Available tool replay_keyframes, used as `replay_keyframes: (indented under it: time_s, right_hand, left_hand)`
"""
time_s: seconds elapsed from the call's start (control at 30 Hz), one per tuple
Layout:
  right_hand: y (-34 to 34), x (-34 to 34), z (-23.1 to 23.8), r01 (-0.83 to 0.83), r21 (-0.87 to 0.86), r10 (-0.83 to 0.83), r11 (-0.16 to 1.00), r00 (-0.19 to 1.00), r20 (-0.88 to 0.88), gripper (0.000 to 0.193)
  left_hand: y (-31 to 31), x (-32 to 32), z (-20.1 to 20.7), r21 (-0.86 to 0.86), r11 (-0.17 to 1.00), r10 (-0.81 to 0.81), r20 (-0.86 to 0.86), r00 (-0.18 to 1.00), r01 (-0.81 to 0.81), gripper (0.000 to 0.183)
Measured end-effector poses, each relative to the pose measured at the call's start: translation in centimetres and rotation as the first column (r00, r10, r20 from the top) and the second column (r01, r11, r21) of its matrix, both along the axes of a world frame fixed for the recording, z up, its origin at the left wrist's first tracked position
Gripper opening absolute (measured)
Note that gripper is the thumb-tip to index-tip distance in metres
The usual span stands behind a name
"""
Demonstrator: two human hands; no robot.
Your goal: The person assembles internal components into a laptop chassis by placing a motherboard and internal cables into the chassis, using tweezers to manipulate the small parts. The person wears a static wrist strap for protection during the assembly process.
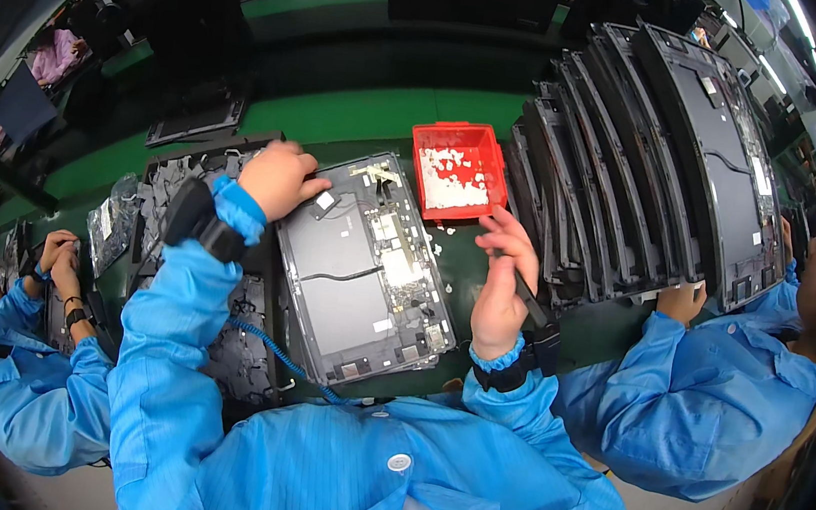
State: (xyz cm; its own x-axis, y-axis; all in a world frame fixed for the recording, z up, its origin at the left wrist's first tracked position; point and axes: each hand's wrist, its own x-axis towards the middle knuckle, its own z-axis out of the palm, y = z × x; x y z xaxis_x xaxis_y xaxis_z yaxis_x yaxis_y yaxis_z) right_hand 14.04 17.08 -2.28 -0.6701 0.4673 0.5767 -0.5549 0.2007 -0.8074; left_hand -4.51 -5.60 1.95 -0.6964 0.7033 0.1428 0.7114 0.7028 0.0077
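Note:
An opened laptop base [331, 271] lies tilted in front of me, with a grey battery on its left and a bare circuit board on its right. Over its far left corner is my left hand [278, 180], thumb and forefinger apart with nothing seen between them; its other fingers are partly hidden. My right hand [505, 286] is raised off the laptop's right edge, fingers closed on a slim dark tool [525, 291] whose kind I cannot make out. Beyond the laptop stands a red bin [500, 170] holding small white pieces.
Black trays of dark parts [243, 337] lie left of the laptop, beside a clear plastic bag [112, 226]. A row of laptop bases [629, 169] leans at the right, touched by a co-worker's hand [681, 301]. Another co-worker [41, 384] sits left. A blue coiled cord [267, 342] runs below.

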Motion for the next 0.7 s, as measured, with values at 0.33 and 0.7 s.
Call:
replay_keyframes:
  time_s: [0.33, 0.7]
  right_hand:
    - [0.9, 2.9, -0.9, -0.321, 0.408, 0.15, 0.855, 0.905, 0.399, 0.005]
    - [0.5, 2.4, -1.5, -0.311, 0.608, 0.195, 0.73, 0.948, 0.25, 0.01]
  left_hand:
    - [5.9, 13.4, -2.3, 0.4, 0.874, -0.374, 0.194, 0.907, 0.275, 0.017]
    - [5.4, 15.5, -2.6, 0.541, 0.837, -0.256, 0.529, 0.809, -0.089, 0.009]
